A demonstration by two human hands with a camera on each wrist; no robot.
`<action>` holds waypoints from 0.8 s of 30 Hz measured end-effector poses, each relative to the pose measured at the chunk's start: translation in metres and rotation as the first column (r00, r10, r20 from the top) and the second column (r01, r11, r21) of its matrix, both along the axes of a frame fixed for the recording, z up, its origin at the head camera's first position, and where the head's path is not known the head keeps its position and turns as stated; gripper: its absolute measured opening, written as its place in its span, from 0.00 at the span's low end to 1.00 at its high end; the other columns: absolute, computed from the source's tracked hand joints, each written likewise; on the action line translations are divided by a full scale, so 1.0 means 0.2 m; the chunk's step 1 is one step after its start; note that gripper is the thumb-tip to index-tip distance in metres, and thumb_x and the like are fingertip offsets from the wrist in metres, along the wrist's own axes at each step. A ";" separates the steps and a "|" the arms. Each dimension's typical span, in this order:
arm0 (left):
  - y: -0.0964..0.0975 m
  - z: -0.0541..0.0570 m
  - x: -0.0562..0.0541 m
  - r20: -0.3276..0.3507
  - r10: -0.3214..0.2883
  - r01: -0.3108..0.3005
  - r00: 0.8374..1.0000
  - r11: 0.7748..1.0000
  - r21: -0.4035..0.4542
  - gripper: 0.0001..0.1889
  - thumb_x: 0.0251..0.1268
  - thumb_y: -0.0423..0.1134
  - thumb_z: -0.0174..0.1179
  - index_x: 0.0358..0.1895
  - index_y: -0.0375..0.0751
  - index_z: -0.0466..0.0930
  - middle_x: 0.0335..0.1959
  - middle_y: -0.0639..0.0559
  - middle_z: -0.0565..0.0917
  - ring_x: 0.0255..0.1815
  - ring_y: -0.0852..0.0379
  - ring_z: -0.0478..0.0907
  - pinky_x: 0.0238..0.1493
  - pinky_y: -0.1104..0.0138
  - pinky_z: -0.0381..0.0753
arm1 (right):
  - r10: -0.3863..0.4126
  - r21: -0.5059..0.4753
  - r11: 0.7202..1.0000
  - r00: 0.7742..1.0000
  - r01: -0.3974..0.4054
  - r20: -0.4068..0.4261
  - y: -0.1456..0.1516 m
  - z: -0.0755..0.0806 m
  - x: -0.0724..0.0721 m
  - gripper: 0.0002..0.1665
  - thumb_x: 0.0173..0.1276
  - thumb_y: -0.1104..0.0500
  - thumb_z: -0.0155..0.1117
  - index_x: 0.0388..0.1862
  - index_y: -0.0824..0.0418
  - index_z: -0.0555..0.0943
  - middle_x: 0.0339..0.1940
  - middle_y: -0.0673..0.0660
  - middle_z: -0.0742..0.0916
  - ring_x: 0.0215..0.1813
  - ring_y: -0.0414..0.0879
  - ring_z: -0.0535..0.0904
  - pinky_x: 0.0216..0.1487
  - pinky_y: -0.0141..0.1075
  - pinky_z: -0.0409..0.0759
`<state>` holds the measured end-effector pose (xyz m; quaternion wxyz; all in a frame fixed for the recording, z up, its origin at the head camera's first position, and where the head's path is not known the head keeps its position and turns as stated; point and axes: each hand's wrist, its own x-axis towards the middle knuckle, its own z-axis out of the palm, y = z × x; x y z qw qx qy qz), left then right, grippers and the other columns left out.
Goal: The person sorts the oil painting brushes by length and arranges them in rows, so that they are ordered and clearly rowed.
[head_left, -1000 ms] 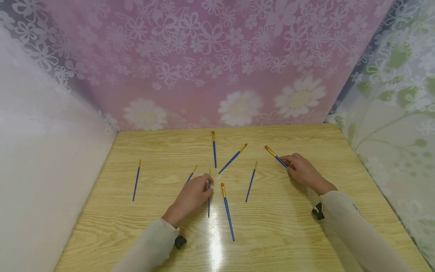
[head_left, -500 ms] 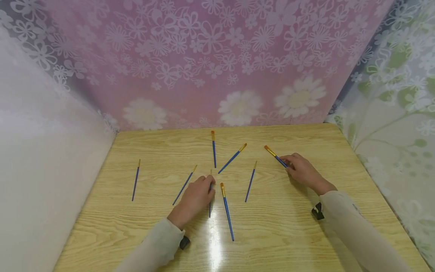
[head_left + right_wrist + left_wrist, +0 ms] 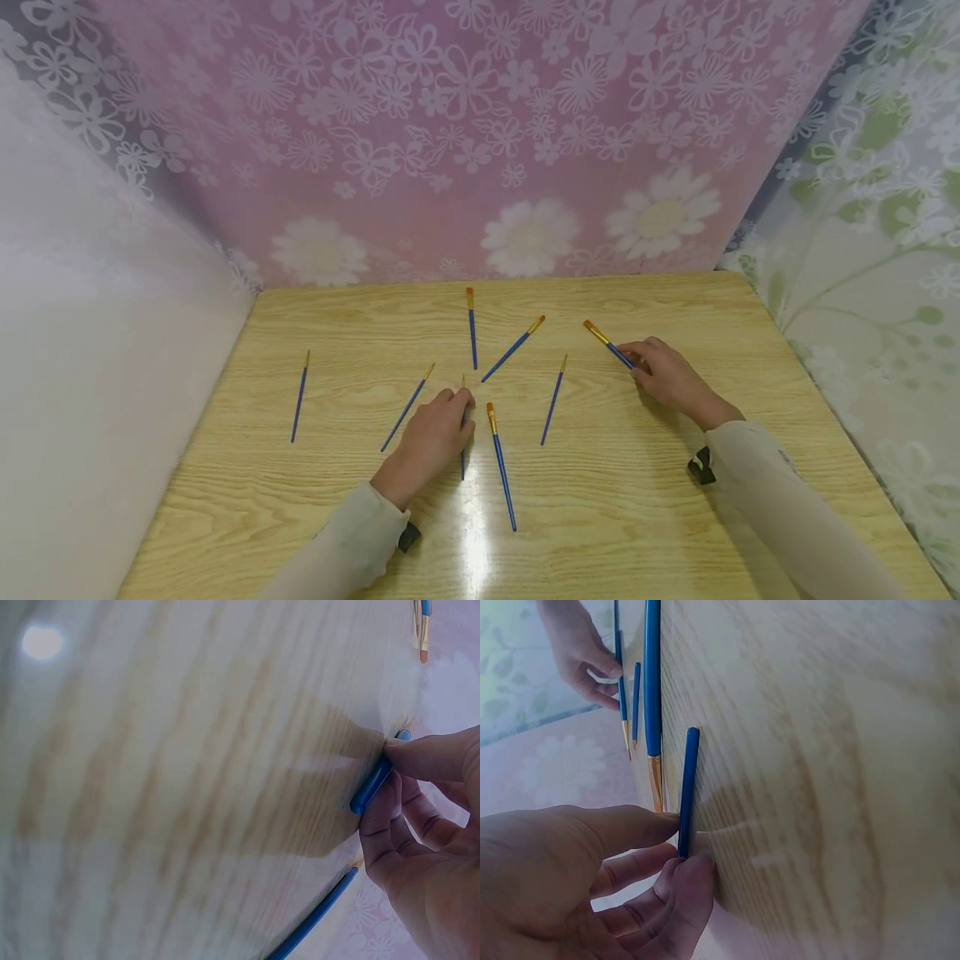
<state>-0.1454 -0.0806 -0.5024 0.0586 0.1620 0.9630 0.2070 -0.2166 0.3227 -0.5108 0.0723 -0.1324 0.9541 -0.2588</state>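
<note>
My left hand [image 3: 429,437] pinches a thin paintbrush [image 3: 462,465] near the middle of the table, between thumb and fingertips. In the left wrist view the blue end of that brush [image 3: 691,769] sticks out past the thumb, close over the wood. Out to the right, my right hand [image 3: 672,379] pinches the blue handle of a flat paintbrush [image 3: 599,335], whose orange bristles point to the back left. The right wrist view shows this handle [image 3: 373,785] between thumb and fingers, close to the tabletop. Beside the left hand lie a thin brush [image 3: 408,406] and a flat brush [image 3: 502,471].
More paintbrushes lie apart on the wooden table [image 3: 600,517]: a thin one [image 3: 300,396] at left, a flat one [image 3: 472,329] at the back, a slanted one [image 3: 513,349] and another thin one [image 3: 554,400]. A pink flowered curtain [image 3: 450,142] hangs behind.
My left hand has shifted slightly right and its fingers have closed in on the thin paintbrush, uncovering more of the brush to its left. My right hand stays where it was.
</note>
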 end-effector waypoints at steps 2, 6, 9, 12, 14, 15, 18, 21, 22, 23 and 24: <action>0.00 0.00 0.00 0.001 0.002 -0.002 1.000 1.000 0.001 0.11 0.79 0.37 0.66 0.58 0.41 0.83 0.47 0.45 0.84 0.27 0.56 0.71 0.29 0.66 0.74 | 0.001 -0.001 1.000 1.000 -0.001 0.000 0.00 0.00 0.00 0.26 0.81 0.68 0.62 0.75 0.68 0.78 0.53 0.66 0.83 0.43 0.48 0.80 0.43 0.43 0.79; -0.01 -0.01 0.00 0.002 0.005 -0.005 1.000 1.000 0.012 0.10 0.79 0.37 0.65 0.58 0.41 0.83 0.47 0.45 0.84 0.26 0.55 0.71 0.29 0.66 0.74 | 0.003 -0.001 1.000 1.000 -0.003 -0.002 0.00 0.01 0.00 0.26 0.81 0.68 0.62 0.75 0.68 0.78 0.53 0.66 0.83 0.43 0.49 0.80 0.43 0.44 0.79; -0.01 0.00 0.00 0.003 0.004 -0.004 1.000 1.000 0.021 0.10 0.80 0.37 0.65 0.57 0.41 0.83 0.46 0.45 0.84 0.26 0.56 0.71 0.28 0.67 0.73 | 0.005 -0.003 1.000 1.000 -0.005 -0.001 0.00 0.01 0.01 0.26 0.81 0.69 0.62 0.75 0.69 0.78 0.53 0.67 0.83 0.45 0.51 0.81 0.44 0.46 0.81; 0.00 -0.01 0.02 -0.005 0.009 -0.008 1.000 1.000 0.028 0.10 0.79 0.37 0.65 0.57 0.40 0.83 0.45 0.45 0.84 0.26 0.56 0.70 0.28 0.67 0.73 | 0.008 -0.008 1.000 1.000 -0.008 -0.003 0.01 0.01 0.01 0.26 0.80 0.69 0.62 0.74 0.69 0.77 0.54 0.68 0.83 0.46 0.52 0.82 0.45 0.47 0.81; 0.00 -0.01 0.03 0.003 0.019 -0.019 1.000 0.999 0.038 0.11 0.79 0.37 0.65 0.58 0.40 0.83 0.45 0.46 0.83 0.27 0.56 0.71 0.29 0.67 0.73 | 0.012 -0.010 1.000 1.000 -0.012 -0.007 0.01 0.00 0.02 0.26 0.80 0.69 0.62 0.74 0.70 0.77 0.54 0.68 0.82 0.45 0.52 0.82 0.44 0.47 0.81; 0.01 -0.01 0.04 0.013 0.025 -0.026 1.000 0.999 0.046 0.11 0.79 0.37 0.64 0.58 0.41 0.83 0.44 0.46 0.83 0.27 0.56 0.71 0.29 0.66 0.73 | 0.012 -0.010 1.000 1.000 -0.012 -0.009 0.01 0.00 0.02 0.26 0.80 0.69 0.62 0.74 0.70 0.77 0.53 0.68 0.82 0.45 0.52 0.82 0.44 0.46 0.81; 0.02 0.00 0.06 0.055 0.045 -0.049 0.997 0.996 0.081 0.12 0.80 0.38 0.63 0.60 0.42 0.83 0.47 0.46 0.83 0.30 0.54 0.72 0.32 0.64 0.74 | 0.011 -0.007 1.000 1.000 -0.011 -0.016 0.02 -0.01 0.03 0.26 0.80 0.69 0.62 0.75 0.69 0.78 0.53 0.68 0.83 0.45 0.52 0.82 0.44 0.44 0.80; 0.05 0.01 0.09 0.089 0.041 -0.050 0.995 0.993 0.104 0.13 0.80 0.39 0.61 0.62 0.43 0.82 0.50 0.46 0.83 0.29 0.53 0.71 0.31 0.63 0.73 | 0.012 -0.006 1.000 1.000 -0.012 -0.023 0.02 -0.02 0.03 0.26 0.80 0.69 0.62 0.75 0.69 0.78 0.53 0.67 0.83 0.45 0.51 0.82 0.43 0.43 0.80; 0.07 0.01 0.10 0.091 0.035 -0.045 0.995 0.993 0.112 0.13 0.80 0.38 0.60 0.61 0.43 0.82 0.52 0.45 0.83 0.29 0.52 0.70 0.31 0.62 0.73 | 0.014 -0.007 1.000 1.000 -0.014 -0.024 0.03 -0.02 0.03 0.26 0.80 0.69 0.62 0.75 0.69 0.78 0.53 0.67 0.83 0.45 0.51 0.82 0.43 0.43 0.80; 0.08 0.01 0.11 0.089 0.027 -0.037 0.996 0.993 0.116 0.13 0.80 0.38 0.60 0.61 0.43 0.82 0.52 0.46 0.83 0.28 0.53 0.70 0.31 0.63 0.73 | 0.018 -0.010 1.000 1.000 -0.019 -0.024 0.03 -0.02 0.03 0.26 0.80 0.69 0.62 0.75 0.69 0.78 0.53 0.67 0.83 0.45 0.51 0.82 0.43 0.43 0.80; 0.09 0.01 0.12 0.084 0.017 -0.026 0.996 0.993 0.117 0.13 0.80 0.38 0.60 0.61 0.43 0.82 0.52 0.46 0.84 0.28 0.54 0.70 0.30 0.63 0.73 | 0.022 -0.012 1.000 0.999 -0.022 -0.027 0.03 -0.02 0.03 0.26 0.80 0.69 0.62 0.75 0.69 0.77 0.53 0.68 0.83 0.45 0.52 0.82 0.43 0.44 0.80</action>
